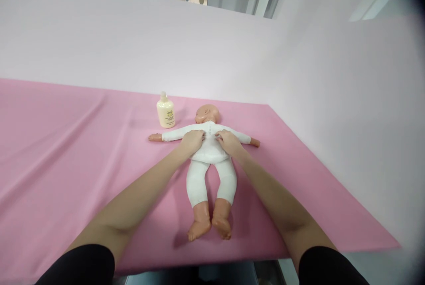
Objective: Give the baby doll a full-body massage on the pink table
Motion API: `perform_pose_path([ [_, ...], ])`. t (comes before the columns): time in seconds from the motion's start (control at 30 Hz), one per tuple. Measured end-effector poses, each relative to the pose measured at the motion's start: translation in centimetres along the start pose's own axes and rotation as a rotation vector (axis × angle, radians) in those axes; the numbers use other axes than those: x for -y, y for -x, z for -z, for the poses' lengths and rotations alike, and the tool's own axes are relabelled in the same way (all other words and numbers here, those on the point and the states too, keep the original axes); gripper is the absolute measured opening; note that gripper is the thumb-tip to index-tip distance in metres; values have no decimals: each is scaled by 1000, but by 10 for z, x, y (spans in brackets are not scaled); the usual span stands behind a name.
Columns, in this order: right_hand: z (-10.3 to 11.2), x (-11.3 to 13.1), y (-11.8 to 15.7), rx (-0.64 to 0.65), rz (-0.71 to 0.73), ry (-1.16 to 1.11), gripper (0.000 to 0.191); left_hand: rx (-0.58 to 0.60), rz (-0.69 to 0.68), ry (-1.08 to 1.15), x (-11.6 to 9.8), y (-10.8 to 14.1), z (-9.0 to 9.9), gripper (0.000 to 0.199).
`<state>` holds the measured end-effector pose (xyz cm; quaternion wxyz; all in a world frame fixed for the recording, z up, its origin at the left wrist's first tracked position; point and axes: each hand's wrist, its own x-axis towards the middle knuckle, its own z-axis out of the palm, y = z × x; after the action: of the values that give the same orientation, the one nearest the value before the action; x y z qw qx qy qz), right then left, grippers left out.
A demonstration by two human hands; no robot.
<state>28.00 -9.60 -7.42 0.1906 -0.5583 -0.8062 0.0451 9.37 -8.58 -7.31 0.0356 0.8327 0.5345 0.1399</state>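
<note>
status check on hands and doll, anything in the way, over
Left hand and right hand on doll's upper torso. Doll flat, arms spread. Bottle upright, clear of both hands.

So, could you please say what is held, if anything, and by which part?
Left hand and right hand touch the white-bodied baby doll at its torso; whether they grip is unclear.

smooth plastic-looking doll feet (200, 222), white cloth doll body (211, 151), creased pink covering (83, 143), shiny cream bottle (166, 113)
</note>
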Motion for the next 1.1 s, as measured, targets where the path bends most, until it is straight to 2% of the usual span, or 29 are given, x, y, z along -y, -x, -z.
perform_pose_path([
  [0.13, -3, -4, -2, -62, 50, 32, 24, -72, -7, -5, -1, 1, 0, 26],
  [0.23, -6, -7, -4, -52, 67, 9, 25, -83, -10, 14, 1, 0, -3, 26],
  [0.37, -7, -9, -5, -53, 38, 7, 25, -72, -34, 5, 6, -3, -6, 28],
  [0.63, -5, -7, -2, -99, -48, -6, 18, -98, 37, 63, 10, -4, -3, 18],
  [0.77, -8, -10, -3, -127, -70, -40, 19, -121, 17, 104, 12, -6, -4, 21],
  [0.93, -12, -14, -6, -129, 26, -60, 23, -132, -10, 133, 15, -7, -7, 22],
  [1.1, -16, -19, -7, -163, 66, -43, 25, -170, -35, 51, 15, -6, -9, 25],
])
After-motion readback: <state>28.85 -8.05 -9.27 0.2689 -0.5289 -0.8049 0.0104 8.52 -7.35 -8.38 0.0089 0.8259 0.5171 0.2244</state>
